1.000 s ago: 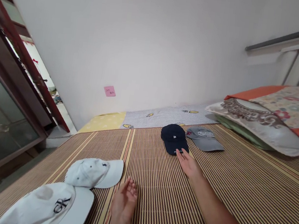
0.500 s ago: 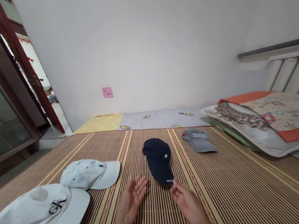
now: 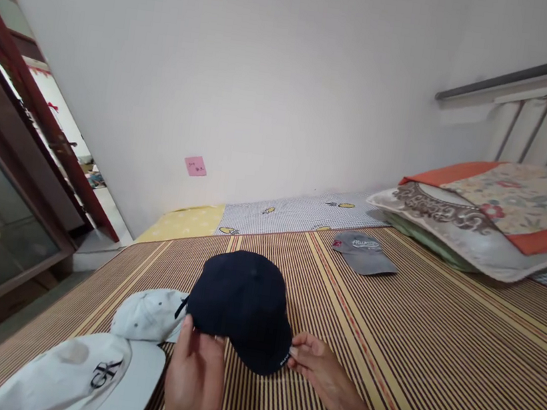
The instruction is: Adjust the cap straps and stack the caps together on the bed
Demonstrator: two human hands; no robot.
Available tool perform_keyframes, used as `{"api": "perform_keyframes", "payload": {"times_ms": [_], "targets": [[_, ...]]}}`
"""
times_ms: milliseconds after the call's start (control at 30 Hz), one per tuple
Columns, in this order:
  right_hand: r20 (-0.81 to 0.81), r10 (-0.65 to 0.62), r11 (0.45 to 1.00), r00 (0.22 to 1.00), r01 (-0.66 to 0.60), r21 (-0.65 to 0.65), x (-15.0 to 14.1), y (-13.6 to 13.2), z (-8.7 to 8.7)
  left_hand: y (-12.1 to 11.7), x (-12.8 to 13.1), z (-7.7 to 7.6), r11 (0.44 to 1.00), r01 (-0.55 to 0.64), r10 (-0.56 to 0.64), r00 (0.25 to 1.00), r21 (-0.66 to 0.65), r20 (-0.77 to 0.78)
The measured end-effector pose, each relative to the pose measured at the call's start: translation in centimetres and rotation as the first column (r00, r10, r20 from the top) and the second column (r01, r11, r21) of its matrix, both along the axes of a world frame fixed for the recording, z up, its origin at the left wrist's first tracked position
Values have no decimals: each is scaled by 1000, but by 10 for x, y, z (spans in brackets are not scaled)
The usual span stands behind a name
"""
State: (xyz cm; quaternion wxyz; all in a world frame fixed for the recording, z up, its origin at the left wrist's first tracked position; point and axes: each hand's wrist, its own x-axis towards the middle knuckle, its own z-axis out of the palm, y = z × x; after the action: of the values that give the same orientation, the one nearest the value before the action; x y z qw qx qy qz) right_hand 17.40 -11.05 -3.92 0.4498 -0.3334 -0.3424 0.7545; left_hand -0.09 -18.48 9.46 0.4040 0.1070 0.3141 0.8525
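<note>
Over the brown-and-tan striped slatted mat (image 3: 434, 361), the navy-blue, round-crowned fabric cap (image 3: 241, 295) is held between the right hand (image 3: 320, 369), pinching its brim (image 3: 261, 358) at four o'clock, and the left hand (image 3: 196, 380), gripping it at eight (thumb uppermost), presumably to support both ends.

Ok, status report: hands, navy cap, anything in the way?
Navy cap held in both hands: right hand at brim, left hand at rear. Farther white cap partly hidden behind it; nothing visibly blocking.
</note>
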Motion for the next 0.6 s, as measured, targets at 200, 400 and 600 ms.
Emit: {"api": "perform_keyframes", "payload": {"times_ms": [200, 400, 600], "targets": [[116, -160, 985, 980, 151, 81, 24, 22, 5, -20, 28, 13, 979, 108, -163, 926, -174, -341], [140, -452, 834, 881, 362, 417, 70, 11, 72, -32, 43, 26, 902, 218, -397, 760, -373, -515], [382, -260, 707, 887, -95, 701, 56, -48, 140, -28, 64, 21, 897, 289, -438, 681, -334, -587]]}}
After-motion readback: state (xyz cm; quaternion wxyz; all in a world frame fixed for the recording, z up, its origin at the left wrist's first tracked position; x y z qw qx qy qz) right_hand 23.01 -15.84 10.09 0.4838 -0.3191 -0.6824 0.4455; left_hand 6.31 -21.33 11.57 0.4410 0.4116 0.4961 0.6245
